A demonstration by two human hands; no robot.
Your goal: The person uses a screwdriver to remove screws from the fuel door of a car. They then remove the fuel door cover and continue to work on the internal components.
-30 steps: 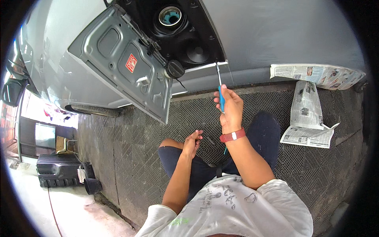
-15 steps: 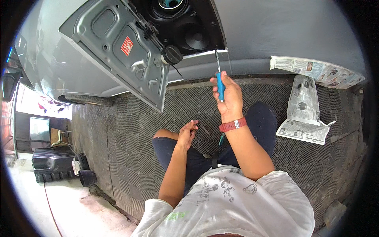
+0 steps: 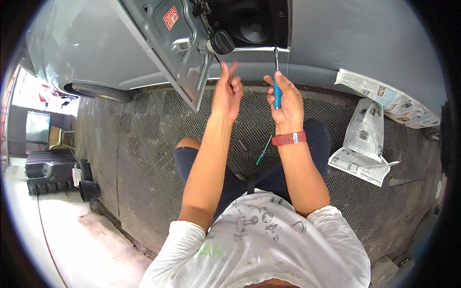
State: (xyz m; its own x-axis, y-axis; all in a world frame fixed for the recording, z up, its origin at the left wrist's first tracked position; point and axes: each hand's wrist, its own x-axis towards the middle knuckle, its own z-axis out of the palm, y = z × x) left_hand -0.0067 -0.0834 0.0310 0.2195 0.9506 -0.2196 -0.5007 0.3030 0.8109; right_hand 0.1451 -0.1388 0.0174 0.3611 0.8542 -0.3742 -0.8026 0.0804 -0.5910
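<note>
My right hand [image 3: 288, 101] is wrapped round the blue handle of a nut driver [image 3: 277, 93], held upright. Its thicker metal end touches the lower edge of the black fuel filler recess [image 3: 240, 24] in a grey vehicle's side. My left hand [image 3: 226, 96] is raised beside it, below the black fuel cap [image 3: 222, 42]; its thumb and forefinger are apart, the other fingers curl, and I see nothing in it. The open fuel door [image 3: 168, 53], with a red and white sticker, stands out to the left. On the mat between my legs lies a green-handled screwdriver [image 3: 261, 156].
Newspaper sheets [image 3: 367, 127] cover the sill and part of the dark ribbed mat [image 3: 144, 158] at right. A wheel [image 3: 98, 91] shows under the vehicle at left. Farther left are a black ribbed box [image 3: 48, 170] and a black bucket [image 3: 89, 191].
My left hand has risen from near my lap toward the fuel cap, its fingers spreading. The nut driver stays in my right hand at the recess edge. The view has shifted.
</note>
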